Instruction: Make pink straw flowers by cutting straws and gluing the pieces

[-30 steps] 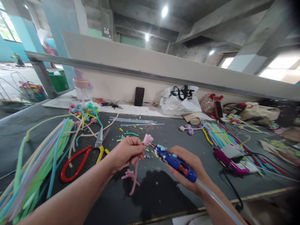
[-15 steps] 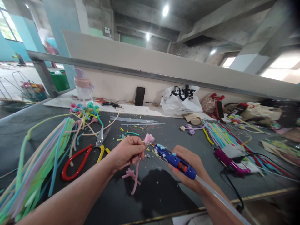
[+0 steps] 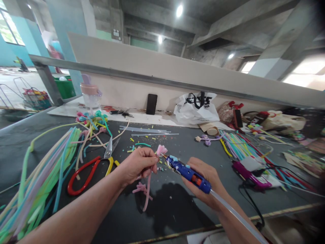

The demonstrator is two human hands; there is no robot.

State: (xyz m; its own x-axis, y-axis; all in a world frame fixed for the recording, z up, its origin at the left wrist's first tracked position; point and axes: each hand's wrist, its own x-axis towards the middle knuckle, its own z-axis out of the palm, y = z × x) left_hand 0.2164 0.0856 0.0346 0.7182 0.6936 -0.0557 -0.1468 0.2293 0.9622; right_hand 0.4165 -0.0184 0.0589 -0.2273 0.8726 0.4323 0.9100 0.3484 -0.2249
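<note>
Between thumb and fingers, my left hand pinches a pink fuzzy-stem flower; its stem hangs below the hand. My right hand is wrapped round a blue hot glue gun, whose nozzle meets the base of the pink petals. A clear glue stick runs out of the gun's back end. Bits of coloured fuzz cling to the gun's front. Below my left hand, more short pink pieces show. Scissors with red and yellow handles lie blades apart beside my left forearm.
Long coloured fuzzy stems cover the left side, with another bundle at right. A purple power strip with cables lies there. Spare glue sticks, a phone, a white bag and a bottle are at the back.
Almost nothing differs. The back end of the glue gun has shifted very slightly to the left, while its nozzle stays at the pink flower.
</note>
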